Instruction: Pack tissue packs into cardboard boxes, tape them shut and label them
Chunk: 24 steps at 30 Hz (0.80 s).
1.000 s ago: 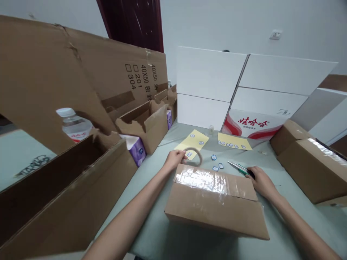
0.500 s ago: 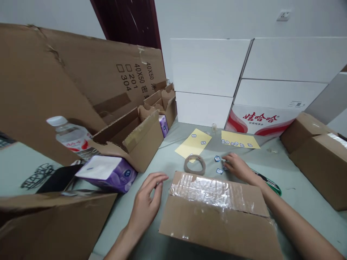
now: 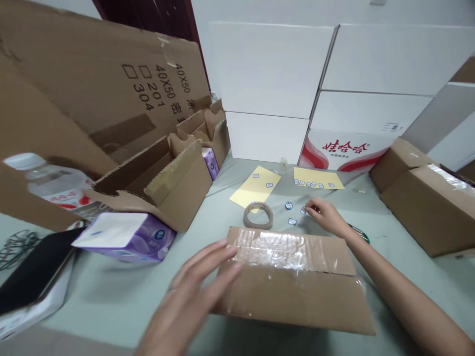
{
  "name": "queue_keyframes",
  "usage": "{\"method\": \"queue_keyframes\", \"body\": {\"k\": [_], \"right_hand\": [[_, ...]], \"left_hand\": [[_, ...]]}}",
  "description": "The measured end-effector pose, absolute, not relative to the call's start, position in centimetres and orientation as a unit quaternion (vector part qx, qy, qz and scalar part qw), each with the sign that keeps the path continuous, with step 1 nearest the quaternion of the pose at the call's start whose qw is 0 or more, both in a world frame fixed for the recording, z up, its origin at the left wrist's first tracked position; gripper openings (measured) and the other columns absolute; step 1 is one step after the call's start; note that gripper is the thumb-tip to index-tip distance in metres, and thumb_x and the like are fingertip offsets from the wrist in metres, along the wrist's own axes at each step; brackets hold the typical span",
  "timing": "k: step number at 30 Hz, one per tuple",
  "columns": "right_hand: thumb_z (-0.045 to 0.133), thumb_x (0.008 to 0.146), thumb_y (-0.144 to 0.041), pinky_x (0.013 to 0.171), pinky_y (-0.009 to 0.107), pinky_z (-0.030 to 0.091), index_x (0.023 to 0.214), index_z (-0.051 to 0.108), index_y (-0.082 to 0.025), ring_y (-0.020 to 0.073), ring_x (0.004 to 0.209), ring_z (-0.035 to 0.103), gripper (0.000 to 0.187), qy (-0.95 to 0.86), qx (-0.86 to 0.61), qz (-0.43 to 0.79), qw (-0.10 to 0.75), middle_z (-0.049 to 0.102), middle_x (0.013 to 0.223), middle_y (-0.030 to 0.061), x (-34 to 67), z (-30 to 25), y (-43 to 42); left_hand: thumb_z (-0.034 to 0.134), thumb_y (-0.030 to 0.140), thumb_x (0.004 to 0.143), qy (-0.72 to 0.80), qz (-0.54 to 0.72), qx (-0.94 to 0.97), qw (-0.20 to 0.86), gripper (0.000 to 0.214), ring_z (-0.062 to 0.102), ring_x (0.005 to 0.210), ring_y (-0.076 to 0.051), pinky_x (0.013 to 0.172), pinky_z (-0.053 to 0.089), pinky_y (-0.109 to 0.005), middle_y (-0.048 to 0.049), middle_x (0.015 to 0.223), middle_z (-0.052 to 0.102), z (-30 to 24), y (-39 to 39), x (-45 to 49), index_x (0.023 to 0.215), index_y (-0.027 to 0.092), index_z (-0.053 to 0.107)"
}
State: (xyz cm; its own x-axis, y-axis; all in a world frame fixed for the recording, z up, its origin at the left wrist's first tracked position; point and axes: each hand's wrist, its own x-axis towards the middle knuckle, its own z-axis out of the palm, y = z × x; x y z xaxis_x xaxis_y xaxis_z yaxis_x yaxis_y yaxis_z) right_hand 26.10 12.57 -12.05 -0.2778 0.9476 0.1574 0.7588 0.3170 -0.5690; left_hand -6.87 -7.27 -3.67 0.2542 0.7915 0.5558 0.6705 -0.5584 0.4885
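My left hand (image 3: pixel 198 287) is slightly blurred, its fingers apart, at the left end of the taped cardboard box (image 3: pixel 297 291). The fingertips overlap the box's upper left corner; whether they touch it I cannot tell. Beyond the box, my right hand (image 3: pixel 323 213) has thumb and forefinger pinched at a small white label with a blue edge (image 3: pixel 303 210). Two more such labels lie left of it, one (image 3: pixel 288 205) farther back and one (image 3: pixel 292 222) nearer. A roll of tape (image 3: pixel 246 217) lies beside them, overlapping a yellow sheet (image 3: pixel 243 190) with labels on it.
A second yellow sheet (image 3: pixel 319 174) carries a row of labels. A green-edged tool (image 3: pixel 361 234) lies partly behind my right forearm. At left stand open cardboard boxes (image 3: pixel 185 190), a purple tissue pack (image 3: pixel 148 240) and a bottle (image 3: pixel 55 185). White cartons (image 3: pixel 265 138) wall the back.
My left hand has moved forward and right to the box's corner, its fingers spreading. My right fingers have closed at a label they were reaching over. The camera view has shifted.
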Motion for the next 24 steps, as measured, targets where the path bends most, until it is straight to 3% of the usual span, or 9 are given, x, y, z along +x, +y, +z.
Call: {"method": "queue_keyframes", "body": {"k": [3, 5, 7, 10, 13, 16, 20, 24], "right_hand": [[0.060, 0.095, -0.043, 0.068, 0.030, 0.051, 0.087, 0.063, -0.016, 0.0126, 0.070, 0.060, 0.028, -0.737, -0.558, 0.237, 0.299, 0.063, 0.078, -0.0011, 26.2, -10.7, 11.6], [0.060, 0.091, -0.049, 0.061, 0.028, 0.047, 0.083, 0.062, -0.017, 0.0124, 0.063, 0.056, 0.034, -0.709, -0.559, 0.263, 0.342, 0.058, 0.069, -0.0027, 26.2, -9.6, 10.4], [0.061, 0.085, -0.056, 0.057, 0.028, 0.044, 0.080, 0.061, -0.018, 0.0130, 0.060, 0.053, 0.039, -0.678, -0.557, 0.285, 0.385, 0.057, 0.065, -0.0023, 26.5, -8.5, 8.8], [0.063, 0.082, -0.057, 0.058, 0.029, 0.044, 0.079, 0.061, -0.019, 0.0143, 0.061, 0.054, 0.039, -0.634, -0.550, 0.315, 0.443, 0.060, 0.065, 0.0001, 27.2, -6.4, 5.4], [0.065, 0.082, -0.056, 0.060, 0.030, 0.047, 0.073, 0.061, -0.020, 0.0156, 0.064, 0.056, 0.037, -0.610, -0.523, 0.349, 0.483, 0.063, 0.069, 0.0028, 27.0, -4.0, 1.3], [0.067, 0.085, -0.048, 0.060, 0.031, 0.048, 0.069, 0.062, -0.021, 0.0176, 0.071, 0.057, 0.032, -0.641, -0.448, 0.382, 0.492, 0.063, 0.075, 0.0047, 25.4, -1.5, -2.5], [0.061, 0.093, -0.031, 0.066, 0.031, 0.049, 0.076, 0.064, -0.024, 0.0182, 0.079, 0.057, 0.019, -0.710, -0.381, 0.327, 0.494, 0.059, 0.079, 0.0036, 22.8, 0.8, -5.7], [0.060, 0.094, -0.028, 0.064, 0.029, 0.050, 0.078, 0.063, -0.025, 0.0171, 0.078, 0.058, 0.017, -0.729, -0.377, 0.286, 0.495, 0.059, 0.083, 0.0029, 21.7, 1.0, -6.4]], "left_hand": [[0.070, 0.071, 0.068, 0.365, 0.238, 0.895, 0.096, 0.108, 0.026, 0.149, -0.041, 0.117, 0.033, -0.057, -0.0150, 0.160, 0.032, -1.2, -4.8, -2.2, 0.155, 0.028, 0.024], [0.081, 0.068, 0.054, 0.380, 0.090, 0.912, 0.126, 0.124, 0.018, 0.149, -0.048, 0.115, 0.028, -0.065, -0.0215, 0.162, 0.022, -0.4, -2.9, 0.6, 0.155, 0.024, 0.024], [0.086, 0.051, 0.053, 0.385, 0.013, 0.913, 0.135, 0.118, 0.028, 0.144, -0.050, 0.114, 0.027, -0.067, -0.0258, 0.156, 0.032, 0.2, -1.4, 1.9, 0.152, 0.019, 0.030], [0.079, 0.033, 0.057, 0.363, 0.044, 0.917, 0.160, 0.103, 0.042, 0.136, -0.045, 0.113, 0.034, -0.062, -0.0207, 0.144, 0.046, 0.8, -0.5, 0.3, 0.149, 0.021, 0.034], [0.073, 0.022, 0.056, 0.367, 0.105, 0.906, 0.184, 0.117, 0.033, 0.144, -0.043, 0.114, 0.038, -0.059, -0.0121, 0.158, 0.029, 1.1, -0.6, -4.2, 0.156, 0.036, 0.013], [0.076, 0.022, 0.059, 0.365, 0.138, 0.895, 0.217, 0.126, 0.031, 0.146, -0.042, 0.115, 0.039, -0.059, -0.0109, 0.164, 0.018, 1.2, -0.9, -8.0, 0.157, 0.037, -0.003], [0.077, 0.029, 0.064, 0.363, 0.142, 0.882, 0.263, 0.126, 0.026, 0.149, -0.041, 0.118, 0.032, -0.060, -0.0083, 0.166, 0.012, 1.0, -1.0, -9.4, 0.158, 0.035, -0.006], [0.074, 0.026, 0.065, 0.355, 0.152, 0.879, 0.280, 0.121, 0.022, 0.151, -0.037, 0.121, 0.027, -0.057, -0.0077, 0.167, 0.011, 1.0, -0.8, -8.9, 0.158, 0.033, -0.003]]}}
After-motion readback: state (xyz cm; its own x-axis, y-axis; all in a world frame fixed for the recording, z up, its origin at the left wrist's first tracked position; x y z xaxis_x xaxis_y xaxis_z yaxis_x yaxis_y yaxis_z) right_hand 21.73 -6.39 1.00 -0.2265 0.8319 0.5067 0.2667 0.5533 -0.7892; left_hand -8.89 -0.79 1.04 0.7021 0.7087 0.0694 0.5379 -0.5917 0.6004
